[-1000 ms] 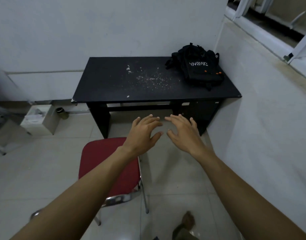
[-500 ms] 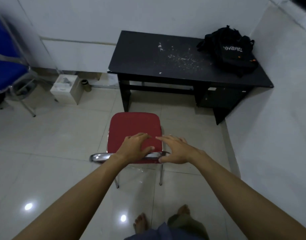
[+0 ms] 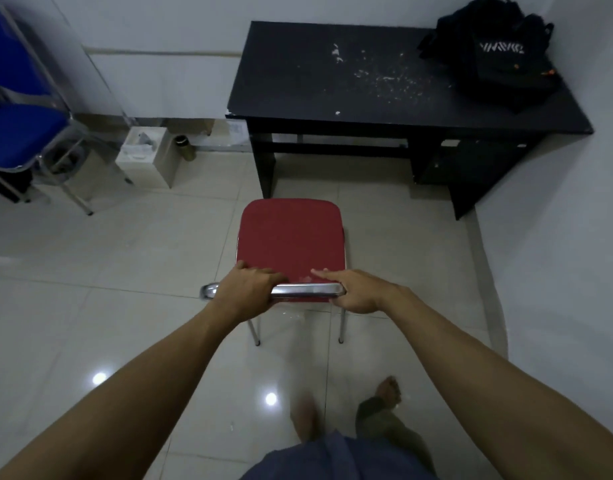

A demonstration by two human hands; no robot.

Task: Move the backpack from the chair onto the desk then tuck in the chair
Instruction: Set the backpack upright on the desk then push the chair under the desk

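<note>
The black backpack (image 3: 499,57) lies at the desk's (image 3: 332,81) far right corner. Both hands grip the red chair's (image 3: 291,237) chrome back rail (image 3: 305,291): left hand (image 3: 246,292) wrapped closed, right hand (image 3: 357,289) closed at its right end; the chair stands short of the desk

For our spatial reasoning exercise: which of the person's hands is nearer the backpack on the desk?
Right. The right hand grips the chair back's right end, on the backpack's side; the left hand grips its left part, farther away.

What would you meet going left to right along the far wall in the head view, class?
Blue chair → white box → small dark canister → black desk → black backpack on the desk's right end.
</note>
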